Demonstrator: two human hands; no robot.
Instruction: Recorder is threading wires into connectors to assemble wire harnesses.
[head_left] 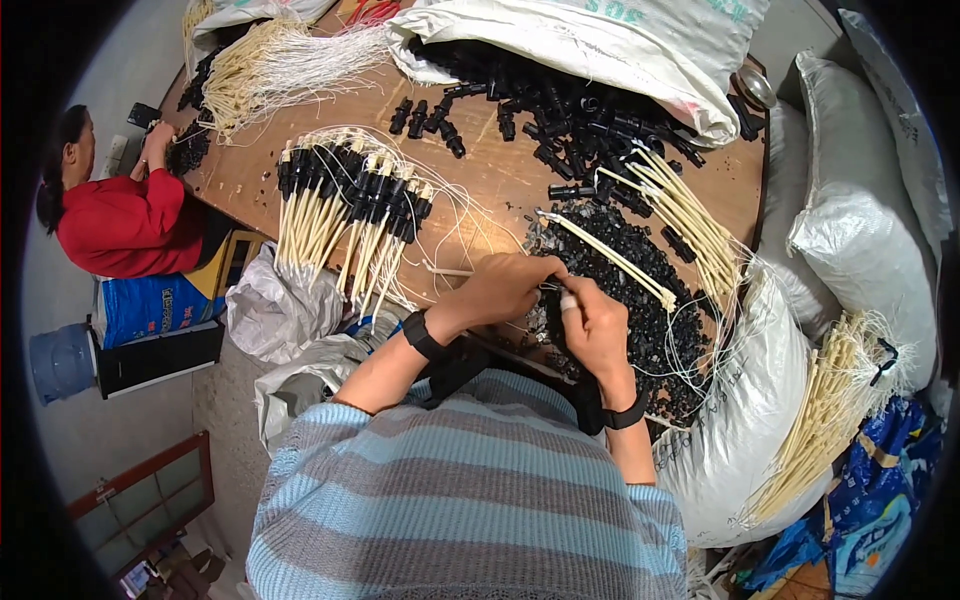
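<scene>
Both my hands meet above a heap of small black bits (625, 240) at the table's near edge. My left hand (505, 285) is closed, and a thin cream tube (452, 271) sticks out from its left side. My right hand (597, 325) pinches at the left fingertips, with a pale wrap on its thumb; what lies between the fingers is too small to name. Just beyond, a pair of cream tubes (615, 258) rests on the black heap. To the left lies a bundle of cream tubes with black connectors (355, 195), trailing thin white wires.
Loose black connectors (560, 115) spill from a white woven sack (590, 50) at the back. More cream tubes (690, 215) lie at right, beside full white sacks (860, 170). Another tube bundle (820, 420) rests on a sack. A person in red (130, 220) works at far left.
</scene>
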